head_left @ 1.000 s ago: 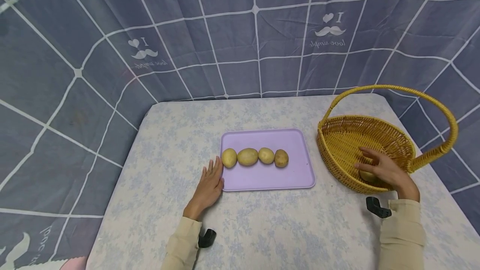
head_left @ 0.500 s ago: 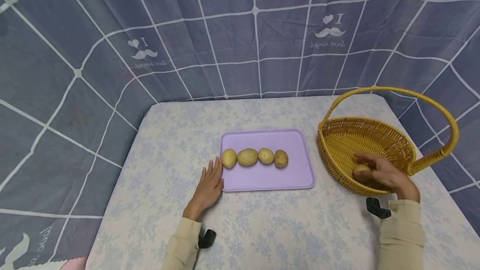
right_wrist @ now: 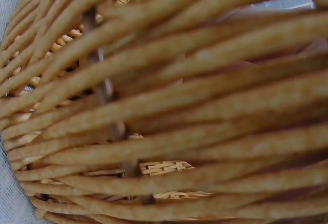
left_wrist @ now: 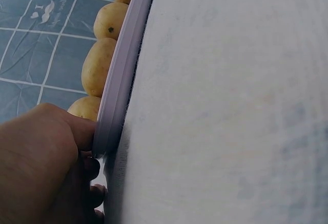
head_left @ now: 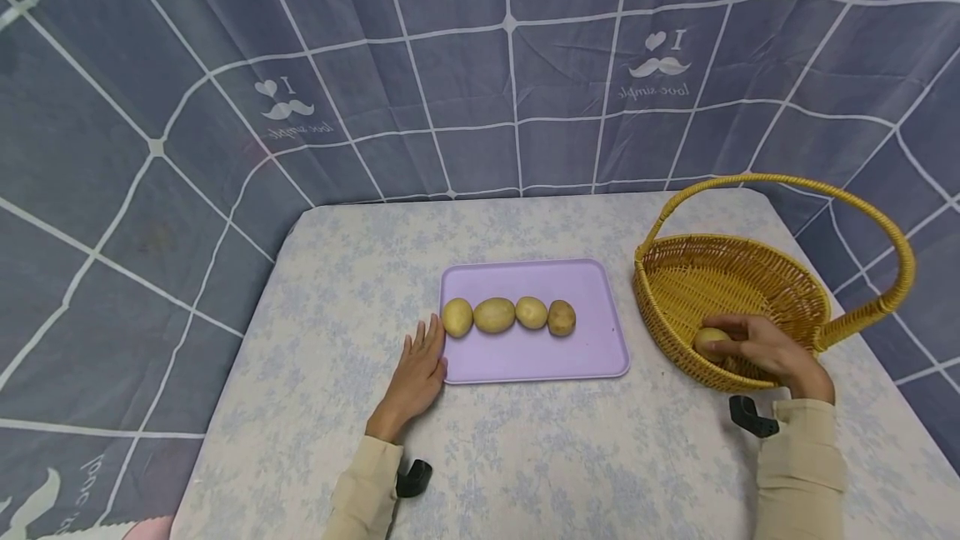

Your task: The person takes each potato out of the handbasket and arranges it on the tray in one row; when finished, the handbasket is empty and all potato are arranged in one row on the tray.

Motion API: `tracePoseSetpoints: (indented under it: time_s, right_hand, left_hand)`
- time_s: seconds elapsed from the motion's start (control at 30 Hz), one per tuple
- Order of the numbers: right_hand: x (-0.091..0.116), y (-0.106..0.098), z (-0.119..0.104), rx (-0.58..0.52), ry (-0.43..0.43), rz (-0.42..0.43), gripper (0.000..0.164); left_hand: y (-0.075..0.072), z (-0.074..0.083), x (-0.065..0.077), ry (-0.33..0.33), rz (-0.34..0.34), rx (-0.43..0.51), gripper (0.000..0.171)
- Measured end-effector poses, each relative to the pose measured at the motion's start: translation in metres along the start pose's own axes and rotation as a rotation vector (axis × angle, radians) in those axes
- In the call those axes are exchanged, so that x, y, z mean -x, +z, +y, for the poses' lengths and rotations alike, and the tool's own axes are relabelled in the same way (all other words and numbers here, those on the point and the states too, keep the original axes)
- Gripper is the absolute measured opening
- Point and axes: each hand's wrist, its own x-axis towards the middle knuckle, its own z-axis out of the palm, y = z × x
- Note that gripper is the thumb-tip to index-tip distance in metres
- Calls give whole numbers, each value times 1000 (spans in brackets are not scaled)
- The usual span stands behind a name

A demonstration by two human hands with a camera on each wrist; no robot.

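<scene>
In the head view, my right hand [head_left: 768,347] reaches into the yellow wicker basket [head_left: 697,277] and grips a potato [head_left: 707,343] between thumb and fingers near its front-left wall. Basket weave [right_wrist: 169,96] fills the right wrist view and hides that hand there. My left hand [head_left: 416,369] lies with straight fingers along the left edge of the lilac tray [head_left: 536,357]. In the left wrist view, its thumb [left_wrist: 82,131] touches the tray's corner. Several potatoes [head_left: 494,315] stand in a row across the tray, the leftmost potato [head_left: 457,317] right by my left fingertips.
The basket's tall arched handle [head_left: 795,180] rises over its right side. A pale floral cloth [head_left: 510,448] covers the table, and a blue-grey checked curtain [head_left: 450,82] hangs behind and beside it. Table cloth shows between the tray and the basket.
My right hand has closed its fingers on the potato in the basket, and the potato has shifted left toward the basket's wall. The left hand and the tray's potatoes stay put.
</scene>
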Motion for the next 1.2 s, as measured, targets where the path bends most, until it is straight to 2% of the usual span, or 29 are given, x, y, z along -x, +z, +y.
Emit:
tracePoseSetpoints:
  time_s: [0.17,0.37,0.83,1.2]
  right_hand:
    - [1,-1,0,-1,-21,15,62]
    - [4,-3,-1,32,-46,77,60]
    - [8,-6,-1,25,-31,154,64]
    - [12,-4,-5,-113,-94,267,60]
  left_hand:
    - [0,0,0,-7,-3,4,59]
    - [0,0,0,-5,-1,-4,59]
    - [2,-2,-1,-4,-5,-2,60]
    - [1,-1,-1,-1,-6,-3,59]
